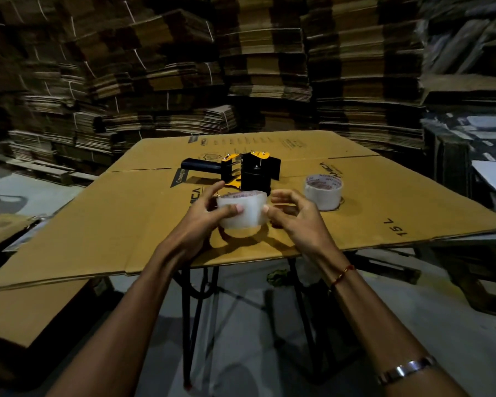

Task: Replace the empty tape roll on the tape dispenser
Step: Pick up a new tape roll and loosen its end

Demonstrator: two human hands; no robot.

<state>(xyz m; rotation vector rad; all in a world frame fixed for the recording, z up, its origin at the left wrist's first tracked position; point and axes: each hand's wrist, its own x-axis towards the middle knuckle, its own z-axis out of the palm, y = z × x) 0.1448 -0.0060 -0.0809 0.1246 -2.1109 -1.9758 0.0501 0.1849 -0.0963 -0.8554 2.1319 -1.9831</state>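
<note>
A black and yellow tape dispenser (pixel 241 170) lies on the flattened cardboard sheet (pixel 121 224), its handle pointing left. Just in front of it my left hand (pixel 212 210) grips a roll of clear tape (pixel 246 213) held above the sheet, thumb across its near side. My right hand (pixel 292 213) is at the roll's right edge with fingers curled, its thumb tip touching the roll. A second tape roll (pixel 323 193) with a red-printed core stands on the cardboard to the right.
The cardboard sheet rests on a black folding metal stand (pixel 192 310) and overhangs it on all sides. Tall stacks of flattened cartons (pixel 269 67) wall in the back and sides. More cardboard (pixel 26 316) lies low at the left.
</note>
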